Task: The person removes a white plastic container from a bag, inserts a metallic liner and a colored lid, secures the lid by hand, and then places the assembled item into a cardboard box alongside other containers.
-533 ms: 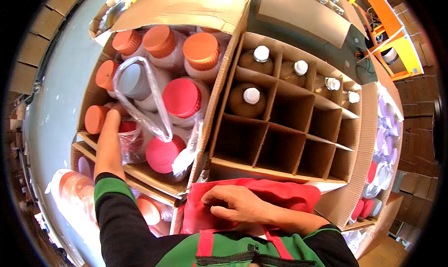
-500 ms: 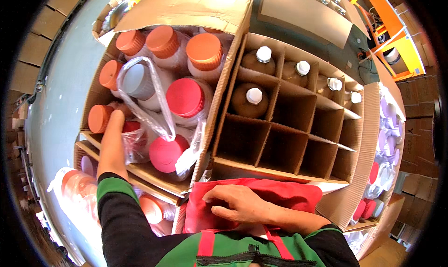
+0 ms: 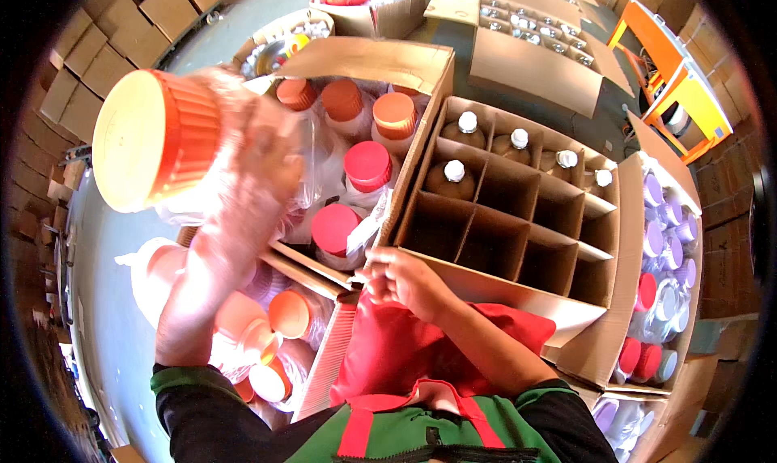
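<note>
Left hand [image 3: 261, 151] gripping an orange-lidded jar [image 3: 166, 139], left of the divided cardboard carton [image 3: 526, 303].
The left hand is motion-blurred, and the jar tips sideways, its lid facing away from the divided carton. The right hand [image 3: 409, 283], fingers loosely curled, is at that carton's near left corner, above red fabric [image 3: 372, 354]; whether it holds anything is unclear. Five white-capped bottles [image 3: 454, 172] stand inside the divided carton, four along its far row. Directly left of it stands an open jar carton [image 3: 372, 61]; to its right, purple-lidded jars [image 3: 653, 239].
</note>
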### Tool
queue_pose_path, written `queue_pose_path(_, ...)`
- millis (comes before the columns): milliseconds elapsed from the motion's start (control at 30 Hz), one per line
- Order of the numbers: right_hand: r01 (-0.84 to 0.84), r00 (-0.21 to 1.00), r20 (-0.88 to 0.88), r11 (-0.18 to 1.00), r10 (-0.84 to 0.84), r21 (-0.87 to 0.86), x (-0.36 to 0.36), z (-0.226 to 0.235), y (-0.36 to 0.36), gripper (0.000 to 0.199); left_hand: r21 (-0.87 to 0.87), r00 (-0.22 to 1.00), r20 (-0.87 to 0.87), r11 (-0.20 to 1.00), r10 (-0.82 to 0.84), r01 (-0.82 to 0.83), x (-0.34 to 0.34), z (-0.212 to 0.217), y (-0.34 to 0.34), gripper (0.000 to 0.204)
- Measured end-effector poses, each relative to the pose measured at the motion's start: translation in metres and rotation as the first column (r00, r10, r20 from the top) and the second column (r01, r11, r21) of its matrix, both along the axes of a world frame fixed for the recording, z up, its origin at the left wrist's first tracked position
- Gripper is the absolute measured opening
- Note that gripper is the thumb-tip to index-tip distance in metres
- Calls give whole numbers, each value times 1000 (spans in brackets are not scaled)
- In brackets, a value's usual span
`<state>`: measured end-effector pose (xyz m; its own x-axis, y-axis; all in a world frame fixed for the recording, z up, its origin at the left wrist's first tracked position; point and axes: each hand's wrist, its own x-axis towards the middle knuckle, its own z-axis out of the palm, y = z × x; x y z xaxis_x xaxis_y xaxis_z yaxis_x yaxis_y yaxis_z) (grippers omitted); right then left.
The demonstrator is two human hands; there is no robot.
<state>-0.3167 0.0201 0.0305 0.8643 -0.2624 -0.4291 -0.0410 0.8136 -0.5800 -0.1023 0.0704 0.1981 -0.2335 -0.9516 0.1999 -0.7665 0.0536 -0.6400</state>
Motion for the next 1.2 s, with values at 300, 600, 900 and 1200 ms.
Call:
queue_pose_path(300,475,686,473,833,-553,284,-119,32,18,46,-64,737,-135,748,-663,661,-229,57,112,38)
queue_pose_path(600,929,329,502,369,-800,-21,-280,15,57,53,-363,321,-814,856,-484,369,-236,-20,109,67)
queue_pose_path(900,575,509,276,83,-816,-814,-320,24,69,30,654,-209,-656,684,725,322,-197,-155,144,46)
queue_pose_path(1200,334,901,413,823,-135,-459,-187,49,20,42,-396,-86,-918,888,-387,232,-198,58,127,15)
